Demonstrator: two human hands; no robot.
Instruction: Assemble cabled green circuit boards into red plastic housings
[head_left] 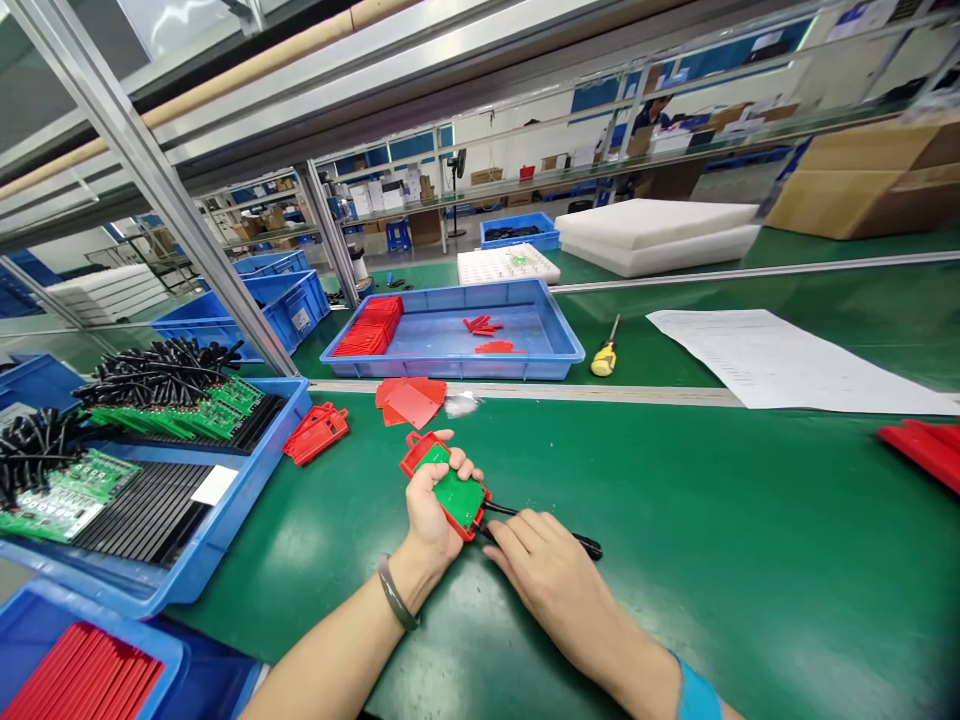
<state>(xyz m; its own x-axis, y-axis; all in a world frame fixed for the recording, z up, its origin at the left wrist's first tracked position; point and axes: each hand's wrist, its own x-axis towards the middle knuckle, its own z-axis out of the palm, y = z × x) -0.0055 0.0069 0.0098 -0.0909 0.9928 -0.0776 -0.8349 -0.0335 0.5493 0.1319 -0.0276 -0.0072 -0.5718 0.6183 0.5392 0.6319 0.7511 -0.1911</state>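
Note:
In the middle of the green bench, my left hand (433, 505) is closed around a red plastic case (411, 458), thumb on top and fingers along its far side. Inside the case lies a green circuit board (459, 497), face up. Black cables (589, 546) leave the case's lower right end. My right hand (546, 570) has its fingers closed on the black cable close to that end; part of the cable is hidden under the hand. Left of the case are several red case parts (319, 433). Flat red plates (411, 401) and a small clear plastic bag (461, 403) lie beyond it.
A blue tray (450, 367) with red parts stands ahead, a yellow screwdriver (604, 358) and paper sheets (787, 360) to its right. At left are a blue bin (247, 520) of cabled circuit boards and another bin (176, 655) of red parts. A metal upright (172, 190) rises at left.

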